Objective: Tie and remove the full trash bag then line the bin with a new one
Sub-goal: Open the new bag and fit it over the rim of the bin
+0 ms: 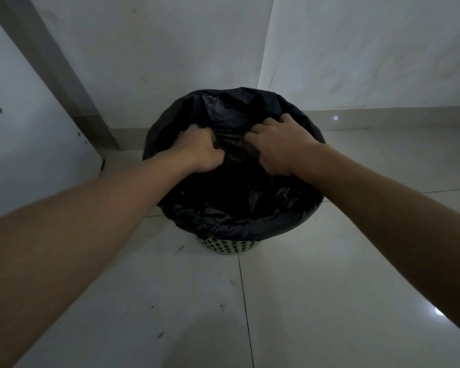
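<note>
Left hand: clenched, fingers curled tight around a bunch of black plastic inside the bag's mouth, knuckles up, forearm reaching in from lower left.
Right hand: fingers bent downward, grasping a fold of the same plastic just beside the left hand; fingertips sunk in the film, thumb hidden.
Between the hands: short bunched ridge of plastic running from one grip to the other.
Trash bag: black, crumpled, seated in the bin, edge turned over the rim and draped down the outside; contents too dark to tell.
Bin: round, pale green, perforated with dots; only a low band visible beneath the bag's overhang; upright on the floor.
Floor: glossy pale tiles, dark grout lines, small scuffs.
Walls: white, meeting in a corner behind the bin.
Panel: white board at left, small dark holes.
</note>
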Tool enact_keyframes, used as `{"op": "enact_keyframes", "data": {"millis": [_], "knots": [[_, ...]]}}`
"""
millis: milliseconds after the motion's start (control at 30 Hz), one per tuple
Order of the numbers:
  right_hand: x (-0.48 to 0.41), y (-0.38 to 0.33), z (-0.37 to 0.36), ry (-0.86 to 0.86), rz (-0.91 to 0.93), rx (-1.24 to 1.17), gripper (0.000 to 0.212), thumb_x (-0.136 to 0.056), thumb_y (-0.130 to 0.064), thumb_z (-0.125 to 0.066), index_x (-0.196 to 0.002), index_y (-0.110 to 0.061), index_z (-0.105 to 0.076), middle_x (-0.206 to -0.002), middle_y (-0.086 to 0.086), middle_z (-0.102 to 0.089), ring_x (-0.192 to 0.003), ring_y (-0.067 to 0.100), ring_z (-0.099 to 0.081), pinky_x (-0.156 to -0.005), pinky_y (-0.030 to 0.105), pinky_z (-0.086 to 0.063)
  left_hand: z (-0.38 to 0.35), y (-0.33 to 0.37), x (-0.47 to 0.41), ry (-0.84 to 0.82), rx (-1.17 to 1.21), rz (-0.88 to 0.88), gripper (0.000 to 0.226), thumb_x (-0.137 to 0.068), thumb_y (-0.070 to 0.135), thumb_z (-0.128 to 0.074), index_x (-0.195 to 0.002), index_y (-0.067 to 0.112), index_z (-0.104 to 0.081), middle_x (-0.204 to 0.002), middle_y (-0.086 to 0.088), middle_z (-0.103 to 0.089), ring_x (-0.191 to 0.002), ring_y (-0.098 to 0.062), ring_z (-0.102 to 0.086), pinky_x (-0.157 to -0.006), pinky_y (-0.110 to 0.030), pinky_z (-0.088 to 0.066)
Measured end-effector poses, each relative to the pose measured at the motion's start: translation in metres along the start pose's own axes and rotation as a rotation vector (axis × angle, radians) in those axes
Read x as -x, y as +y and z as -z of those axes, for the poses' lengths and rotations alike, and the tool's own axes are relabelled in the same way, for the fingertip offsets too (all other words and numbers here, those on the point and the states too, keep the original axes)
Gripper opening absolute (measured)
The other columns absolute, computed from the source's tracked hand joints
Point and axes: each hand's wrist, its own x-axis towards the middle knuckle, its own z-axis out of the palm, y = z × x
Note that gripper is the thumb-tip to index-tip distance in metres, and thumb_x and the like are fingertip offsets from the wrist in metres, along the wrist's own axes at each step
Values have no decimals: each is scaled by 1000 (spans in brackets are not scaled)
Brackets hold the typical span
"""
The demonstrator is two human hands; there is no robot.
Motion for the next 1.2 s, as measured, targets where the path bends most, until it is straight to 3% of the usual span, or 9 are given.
{"op": "enact_keyframes", "data": {"millis": [100,233,333,567,700,800,967,1067,1200], "knots": [[18,-14,0,-332,123,25,42,-90,-39,-48,-129,-26,-57,-130,3,-60,-124,28,-53,-111,52,-25,6,20,21,-146,-289,-147,52,-89,53,-54,-136,32,-51,-140,-3,-48,-132,-32,-41,-111,-58,-22],[37,-24,-10,-883,-75,-261,53,-94,-46,-48,-140,-18,-52,-143,8,-53,-128,30,-50,-110,43,-36,15,38,64,-745,-92,-166,72,-81,67,-61,-144,35,-46,-144,7,-48,-128,-19,-48,-111,-37,-37],[42,-23,-4,-740,-50,-291,48,-97,-44,-45,-135,-16,-56,-140,6,-56,-124,31,-53,-106,39,-39,24,45,91,-869,-168,-242,75,-72,73,-66,-137,37,-52,-134,12,-51,-121,-14,-49,-109,-37,-40],[75,3,8,-218,-329,-268,40,-97,-37,-38,-122,-18,-63,-130,9,-55,-134,31,-40,-115,66,-4,27,37,116,-517,-470,-302,44,-84,36,-71,-127,32,-63,-106,9,-55,-103,-15,-50,-92,-32,-41],[96,-9,11,207,-567,-665,29,-93,-23,-46,-89,-2,-67,-102,18,-59,-113,36,-53,-96,42,-41,17,20,121,-197,-586,-206,53,-89,17,-60,-138,38,-51,-141,0,-44,-140,-28,-28,-115,-58,-8],[110,-28,28,245,-609,-722,38,-88,-5,-50,-52,-3,-38,-61,9,-41,-78,30,-50,-70,34,-38,-1,0,127,127,-250,-120,70,-84,9,-65,-145,31,-38,-161,-7,-15,-149,-33,-9,-117,-56,-13],[126,-67,57,187,-574,-704,43,-92,-9,-48,-54,-14,-29,-61,3,-29,-88,32,-50,-79,38,-40,-28,-4,142,573,606,271,60,-89,9,-53,-143,21,-29,-149,-9,-28,-133,-35,-35,-106,-47,-39],[130,-91,64,207,-550,-711,33,-97,-15,-44,-65,-5,-47,-71,7,-39,-104,36,-51,-94,43,-42,-26,-1,142,592,999,514,57,-95,26,-50,-146,20,-25,-148,-12,-29,-119,-36,-50,-98,-49,-48],[130,-107,66,283,-527,-795,23,-96,-17,-45,-105,0,-57,-104,20,-59,-101,38,-55,-77,38,-43,-25,2,144,359,1420,714,69,-88,30,-68,-139,24,-23,-137,-13,-43,-109,-32,-56,-80,-50,-59]]}}
